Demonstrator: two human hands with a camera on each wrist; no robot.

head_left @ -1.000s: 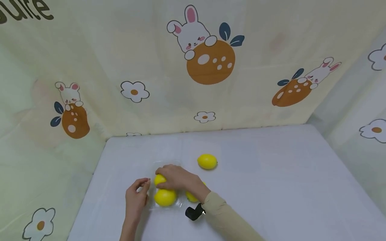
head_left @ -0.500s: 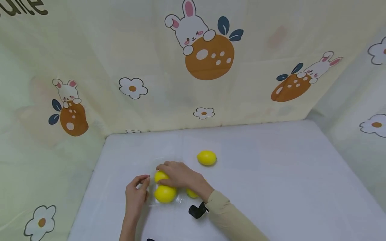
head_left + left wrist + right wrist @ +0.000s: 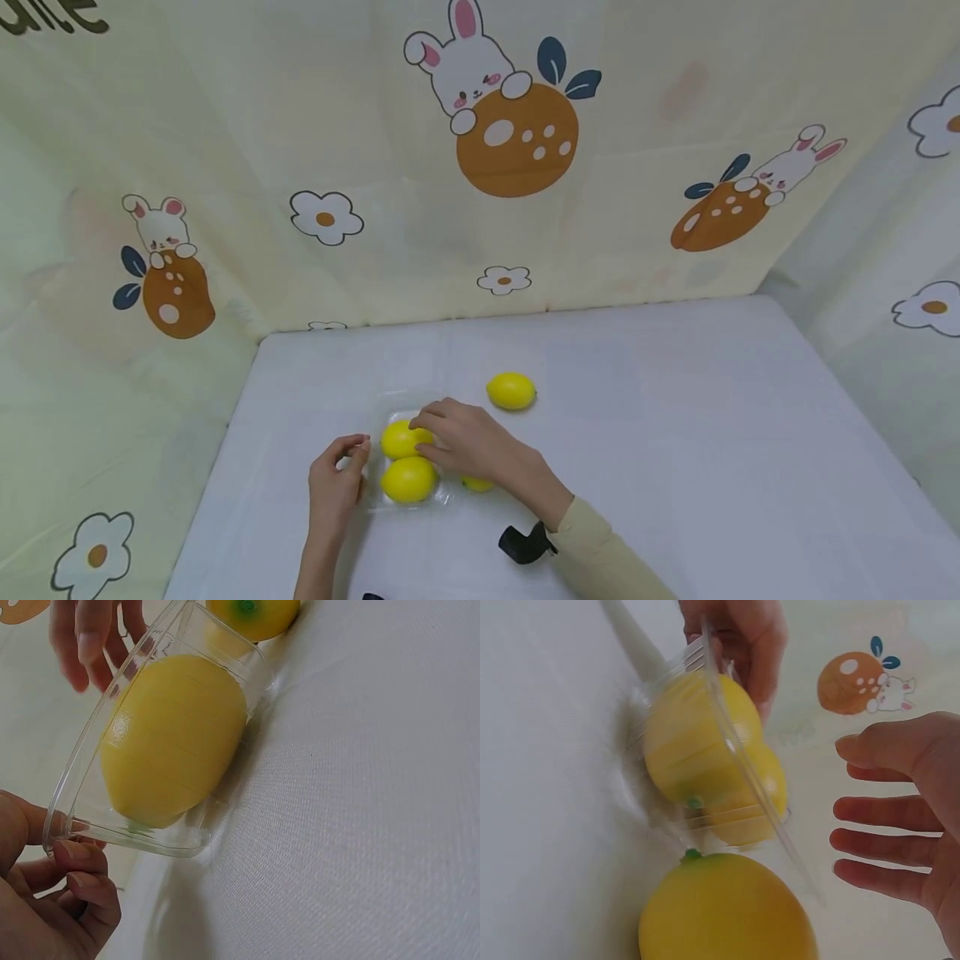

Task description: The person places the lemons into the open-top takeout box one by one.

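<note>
- Clear plastic tray (image 3: 450, 497) sits on the white desk (image 3: 675, 433), two lemons inside: far one (image 3: 401, 438), near one (image 3: 408, 479).
- Left hand (image 3: 337, 487) pinches the tray's left rim, thumb and curled fingers on the edge; the left wrist view shows the same grip, with the near lemon (image 3: 172, 739) against the tray wall.
- Right hand (image 3: 468, 437) hovers over the tray, released, fingers spread and relaxed, tips at or just off the far lemon; contact can't be told. Right wrist view shows the palm empty.
- Third lemon (image 3: 477, 482) lies just right of the tray, mostly hidden under the right hand; in the right wrist view it sits outside the tray wall (image 3: 727, 911).
- Fourth lemon (image 3: 511, 391) lies loose on the desk, beyond the right hand.
- Judgement: loading step, two in, two out. Next move calls for the right hand to close round a loose lemon while the left steadies the tray.
</note>
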